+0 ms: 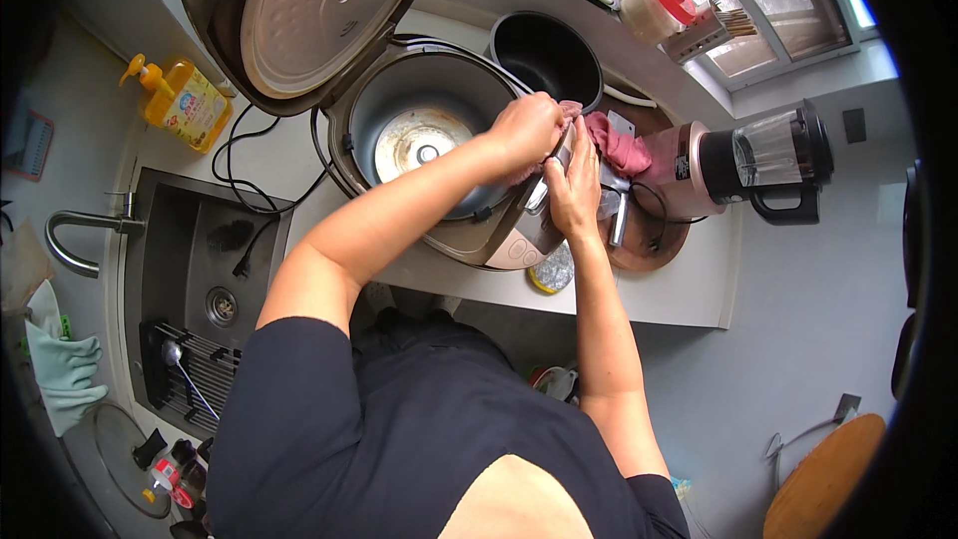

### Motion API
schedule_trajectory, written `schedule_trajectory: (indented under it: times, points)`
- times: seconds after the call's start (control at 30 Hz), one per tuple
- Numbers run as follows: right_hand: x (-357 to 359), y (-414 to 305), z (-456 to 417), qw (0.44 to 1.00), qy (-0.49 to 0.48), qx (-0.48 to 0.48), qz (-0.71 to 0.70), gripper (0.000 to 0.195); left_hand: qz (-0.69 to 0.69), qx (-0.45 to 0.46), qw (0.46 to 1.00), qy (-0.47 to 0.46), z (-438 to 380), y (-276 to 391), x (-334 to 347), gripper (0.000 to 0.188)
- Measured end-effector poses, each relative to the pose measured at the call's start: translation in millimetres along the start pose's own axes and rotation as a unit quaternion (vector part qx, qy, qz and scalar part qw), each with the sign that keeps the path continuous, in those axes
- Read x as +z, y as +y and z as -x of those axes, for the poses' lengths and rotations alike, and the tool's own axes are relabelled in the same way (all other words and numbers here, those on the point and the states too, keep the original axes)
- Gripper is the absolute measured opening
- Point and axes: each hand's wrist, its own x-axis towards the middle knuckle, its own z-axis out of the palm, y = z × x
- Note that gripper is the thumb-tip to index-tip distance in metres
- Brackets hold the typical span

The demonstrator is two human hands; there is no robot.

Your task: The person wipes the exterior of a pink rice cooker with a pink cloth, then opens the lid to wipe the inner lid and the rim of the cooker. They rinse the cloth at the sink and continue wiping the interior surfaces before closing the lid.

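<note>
A large rice cooker (404,239) stands on the counter with its lid (322,7) raised. Its inner pot is out, so the stained heating plate (408,136) shows at the bottom. My left hand (528,127) reaches across the opening and grips a pink cloth (570,109) against the rim nearest the front panel. Against that same side of the cooker lies my right hand (575,191), fingers straight and thumb spread, with nothing seen in it. A bunched pink-red cloth (620,146) lies just beyond; whether the two cloths join is hidden.
A black inner pot (546,56) sits behind the cooker. To the right are a pink blender (677,165) and a round brown board (658,251). A scouring sponge (552,269) is near the counter edge. Leftward are a soap bottle (187,105), a power cord (243,191) and a sink (224,262).
</note>
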Motion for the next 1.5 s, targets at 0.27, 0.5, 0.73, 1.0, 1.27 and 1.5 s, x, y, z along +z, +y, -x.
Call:
schedule_trajectory:
  times: [0.27,0.5,0.73,1.0,1.27,1.5]
  points:
    - [5,5,-5,1.000,0.014,0.018,0.006,0.068,-0.144,0.007,0.985,-0.089,43,31,-8,0.048]
    - [9,8,-5,0.999,0.028,0.016,0.017,0.068,-0.153,0.013,0.979,-0.136,75,43,-22,0.038]
    - [8,-2,-6,0.999,0.023,0.047,0.015,0.069,-0.184,0.082,0.973,-0.108,120,57,-43,0.038]
    - [8,1,-5,0.998,0.027,0.048,0.016,0.068,-0.246,0.098,0.945,-0.194,170,75,-72,0.044]
    - [12,14,-8,0.999,0.029,0.012,0.029,0.067,-0.309,0.077,0.931,-0.178,186,70,-111,0.027]
    - [9,6,-3,0.999,0.044,0.030,0.008,0.065,-0.315,-0.029,0.948,-0.002,189,90,-120,0.020]
